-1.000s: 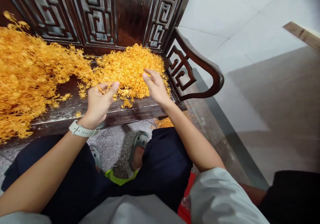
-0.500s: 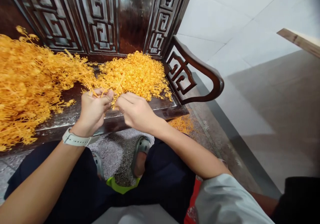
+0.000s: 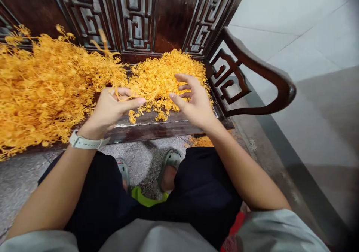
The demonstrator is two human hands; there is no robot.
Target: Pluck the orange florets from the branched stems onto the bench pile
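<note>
My left hand (image 3: 113, 106), with a pale watch strap (image 3: 88, 141) on its wrist, pinches a thin orange sprig (image 3: 127, 97) between thumb and fingers. That sprig's far end blends into the orange behind it. My right hand (image 3: 195, 102) is open, fingers spread, over the front right of a low pile of small orange branched pieces (image 3: 157, 76). It appears to hold nothing; whether its fingertips touch the pile I cannot tell. Left of my left hand lies a larger heap of long orange sprigs (image 3: 47, 91), tangled together.
Both heaps lie on a dark wooden bench (image 3: 146, 132) with a carved lattice back (image 3: 137, 23). A curved armrest (image 3: 260, 68) closes its right end. Orange bits (image 3: 200, 141) are on the floor beneath. Between my feet shows a bright green object (image 3: 147, 197).
My hands, close together before, have moved apart. The right hand has opened and shifted right over the small pieces, while the left still pinches orange. The view has swung slightly left.
</note>
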